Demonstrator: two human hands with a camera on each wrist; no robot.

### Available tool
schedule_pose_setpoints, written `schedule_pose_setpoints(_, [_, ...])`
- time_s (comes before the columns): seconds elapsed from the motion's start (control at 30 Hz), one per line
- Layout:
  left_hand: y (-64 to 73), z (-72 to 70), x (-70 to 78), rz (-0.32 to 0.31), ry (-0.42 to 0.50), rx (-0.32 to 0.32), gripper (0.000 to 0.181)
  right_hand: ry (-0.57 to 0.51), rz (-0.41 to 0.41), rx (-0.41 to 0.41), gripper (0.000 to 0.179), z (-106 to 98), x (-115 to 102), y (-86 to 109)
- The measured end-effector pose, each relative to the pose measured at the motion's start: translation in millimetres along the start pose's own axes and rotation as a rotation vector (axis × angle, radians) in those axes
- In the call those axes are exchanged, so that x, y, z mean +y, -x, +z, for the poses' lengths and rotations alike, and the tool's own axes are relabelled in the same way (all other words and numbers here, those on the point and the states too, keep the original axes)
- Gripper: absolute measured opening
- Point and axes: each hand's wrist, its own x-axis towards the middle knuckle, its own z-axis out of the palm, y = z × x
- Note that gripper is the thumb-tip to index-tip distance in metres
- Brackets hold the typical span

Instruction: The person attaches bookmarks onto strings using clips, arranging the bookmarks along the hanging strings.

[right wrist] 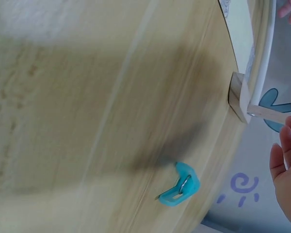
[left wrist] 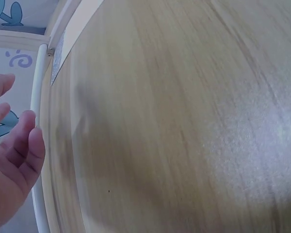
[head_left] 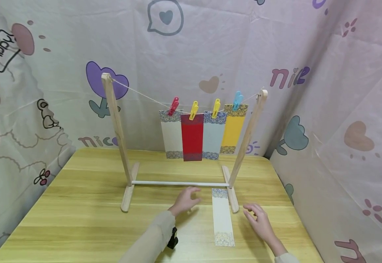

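Note:
A white paper strip (head_left: 223,217) with patterned bands at both ends lies flat on the wooden table. To its left my left hand (head_left: 185,200) hovers with fingers loosely bent, holding nothing. My right hand (head_left: 260,221) is on the strip's other side, fingers relaxed, also holding nothing. A teal clothespin (right wrist: 190,174) rests on the table in the right wrist view, apart from that hand; the head view does not show it. On the string above hang a white strip (head_left: 172,135), a red strip (head_left: 192,138), a pale blue strip (head_left: 213,133) and a yellow strip (head_left: 233,129).
A wooden frame stands across the table, with a left post (head_left: 116,124), a right post (head_left: 248,138) and a white crossbar (head_left: 181,183). Its right foot (head_left: 231,199) is beside the lying strip. A red clothespin (head_left: 173,106) and others pin the hanging strips. Printed cloth (head_left: 191,47) surrounds the table.

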Motion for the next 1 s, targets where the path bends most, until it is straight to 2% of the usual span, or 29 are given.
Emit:
schedule_pose_setpoints(0.13, [-2.2,2.2,0.4,0.01,-0.021,-0.02,0.047,0.018,0.006,0.001,0.021,-2.5,1.9,2.4])
schedule_pose_setpoints(0.37, [-8.3,9.4,-2.1,0.101,-0.136,-0.069,0.057,0.042,0.0,0.006,0.022,-6.3,8.8,6.5])
schedule_pose_setpoints(0.63, [-13.1,21.7,-5.4,0.102,-0.183,-0.096,0.075,0.067,0.048,-0.004,0.03,-12.1,14.7,13.6])
schedule_pose_setpoints(0.83, [-12.8,26.4,-7.1,0.108,-0.211,-0.15,0.089,0.12,0.087,-0.026,0.034,-16.1,19.1,22.1])
schedule_pose_setpoints(1.0, [-14.6,30.9,-11.0,0.12,-0.298,-0.177,0.097,0.15,0.102,-0.047,0.038,-20.2,25.2,29.8])
